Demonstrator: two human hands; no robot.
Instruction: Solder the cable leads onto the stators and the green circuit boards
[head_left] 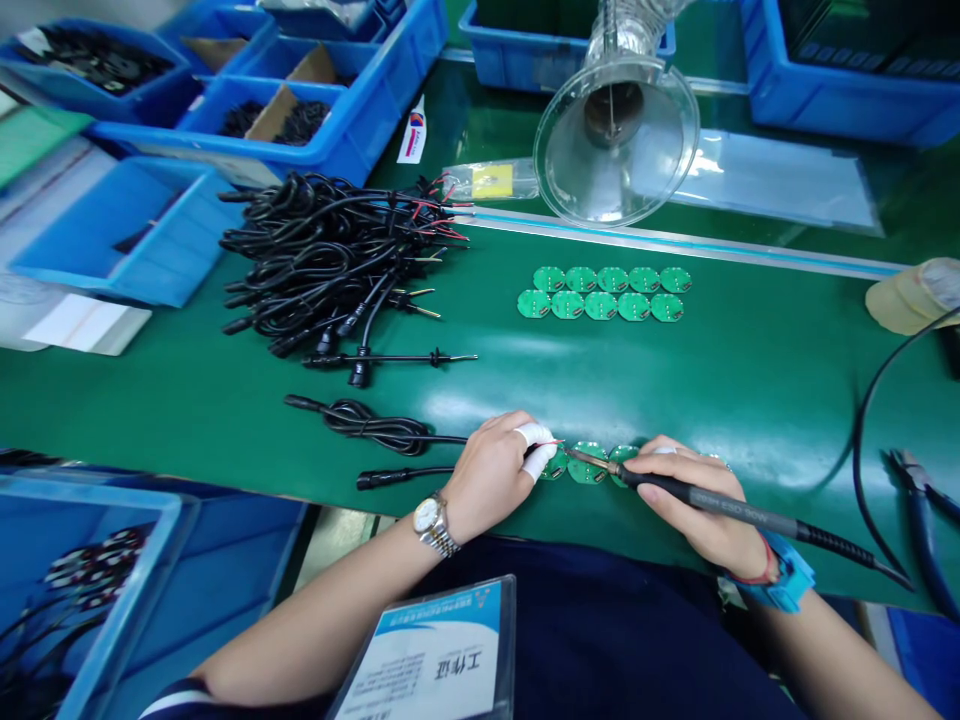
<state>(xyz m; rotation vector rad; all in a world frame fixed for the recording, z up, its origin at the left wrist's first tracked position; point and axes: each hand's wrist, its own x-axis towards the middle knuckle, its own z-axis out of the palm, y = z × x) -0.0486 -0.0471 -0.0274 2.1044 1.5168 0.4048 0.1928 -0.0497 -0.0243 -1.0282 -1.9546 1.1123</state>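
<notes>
Soldering iron (739,509) is pointing left, right hand (716,540) gripping it, its tip sitting just right of the red wire (553,442) left hand (487,475) is pinching, by green boards (585,473) along the worktop's (787,430) near edge.

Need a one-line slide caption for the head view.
Left hand pinches a thin red wire; right hand holds a soldering iron at a row of green circuit boards.

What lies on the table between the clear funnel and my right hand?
The head view shows a metal strip, then two rows of round green circuit boards, then bare green tabletop before your right hand.
</notes>
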